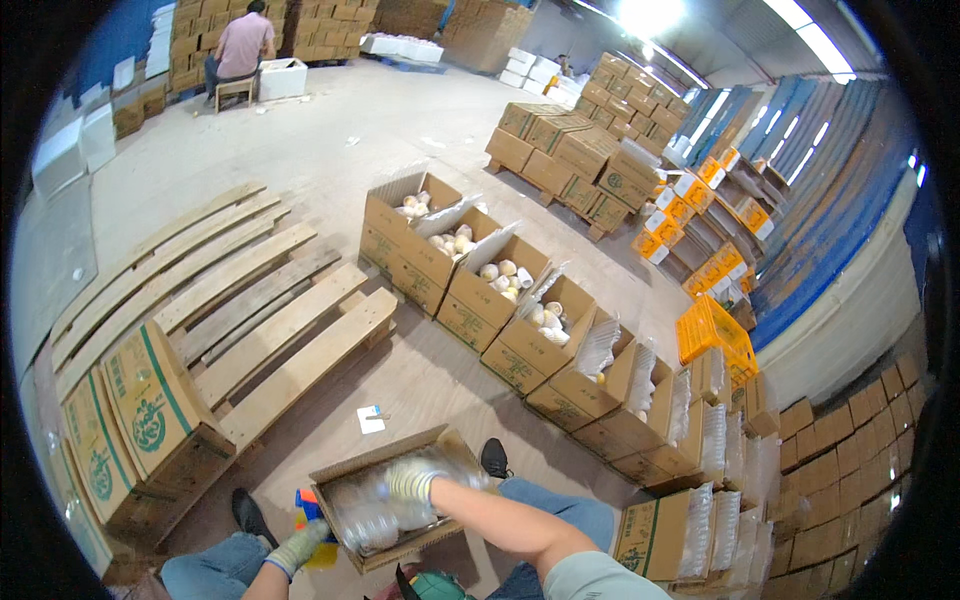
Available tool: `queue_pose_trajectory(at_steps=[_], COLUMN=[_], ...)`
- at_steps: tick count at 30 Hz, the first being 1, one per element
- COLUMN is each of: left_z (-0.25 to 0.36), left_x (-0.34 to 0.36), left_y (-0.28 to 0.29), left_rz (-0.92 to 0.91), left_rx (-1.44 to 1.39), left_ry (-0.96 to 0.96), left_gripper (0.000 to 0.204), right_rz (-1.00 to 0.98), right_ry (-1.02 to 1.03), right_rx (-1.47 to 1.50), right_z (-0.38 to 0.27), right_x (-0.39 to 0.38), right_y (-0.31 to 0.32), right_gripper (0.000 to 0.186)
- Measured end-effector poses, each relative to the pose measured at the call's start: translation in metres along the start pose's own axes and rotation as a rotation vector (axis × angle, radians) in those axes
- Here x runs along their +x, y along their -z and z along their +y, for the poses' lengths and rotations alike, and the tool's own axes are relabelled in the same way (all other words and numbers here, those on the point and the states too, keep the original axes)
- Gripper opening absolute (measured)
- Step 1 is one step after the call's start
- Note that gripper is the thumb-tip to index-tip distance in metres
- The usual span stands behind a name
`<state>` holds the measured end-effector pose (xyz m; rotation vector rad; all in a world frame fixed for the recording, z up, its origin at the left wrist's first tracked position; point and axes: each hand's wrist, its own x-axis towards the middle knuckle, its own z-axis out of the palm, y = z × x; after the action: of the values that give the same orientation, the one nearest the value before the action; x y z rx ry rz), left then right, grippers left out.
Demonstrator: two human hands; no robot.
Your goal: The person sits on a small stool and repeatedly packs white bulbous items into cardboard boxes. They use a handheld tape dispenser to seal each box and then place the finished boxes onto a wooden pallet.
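Note:
Between my feet stands an open cardboard box [442,437], with clear bubbled plastic packing [372,522] inside. My right hand [408,482], in a pale knitted glove, reaches into the box over the plastic. Its fingers are smeared by motion, so their grip does not show. Beside the box's left wall, my gloved left hand [300,546] is closed around a blue, orange and yellow tape dispenser [309,506]. Part of the dispenser is hidden behind the hand and box.
A wooden pallet [260,345] with closed cartons [150,405] lies to the left. Open cartons [480,300] of round pale goods form a diagonal row to the right. An orange crate [718,338] and stacked boxes [570,150] stand beyond. A person [243,45] sits far back.

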<state>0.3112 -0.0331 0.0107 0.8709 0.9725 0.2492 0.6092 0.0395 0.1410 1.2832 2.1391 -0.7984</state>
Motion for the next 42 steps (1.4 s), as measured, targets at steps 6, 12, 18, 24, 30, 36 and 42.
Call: queue_pose_trajectory(at_steps=[6, 12, 18, 24, 30, 36, 42], left_z=[-0.015, 0.019, 0.009, 0.049, 0.06, 0.074, 0.052], left_x=[-0.008, 0.008, 0.022, 0.019, 0.017, 0.009, 0.021], left_y=[-0.003, -0.029, -0.057, -0.068, -0.072, -0.078, -0.064], left_rz=[0.017, 0.126, 0.436, 0.73, 0.596, 0.533, 0.518], left_rx=[-0.062, -0.082, 0.153, 0.771, 0.727, 0.691, 0.592], left_ry=[0.18, 0.128, -0.007, 0.249, 0.353, 0.374, 0.291], left_gripper=[0.067, 0.073, 0.083, 0.072, 0.079, 0.088, 0.072], right_rz=[0.047, 0.092, 0.195, 0.402, 0.902, 0.251, 0.197], right_ry=[-0.181, -0.287, -0.264, -0.181, -0.911, -0.804, -0.861], right_rx=[0.168, 0.26, 0.134, -0.132, 0.106, 0.318, 0.538], right_z=[-0.03, -0.018, -0.046, -0.027, 0.041, -0.019, -0.049], right_x=[0.021, 0.065, 0.031, -0.008, -0.084, -0.018, -0.016], right_y=[-0.093, -0.156, -0.149, -0.127, -0.077, -0.117, -0.077], right_gripper=[0.052, 0.051, 0.04, 0.021, 0.062, 0.118, 0.131])
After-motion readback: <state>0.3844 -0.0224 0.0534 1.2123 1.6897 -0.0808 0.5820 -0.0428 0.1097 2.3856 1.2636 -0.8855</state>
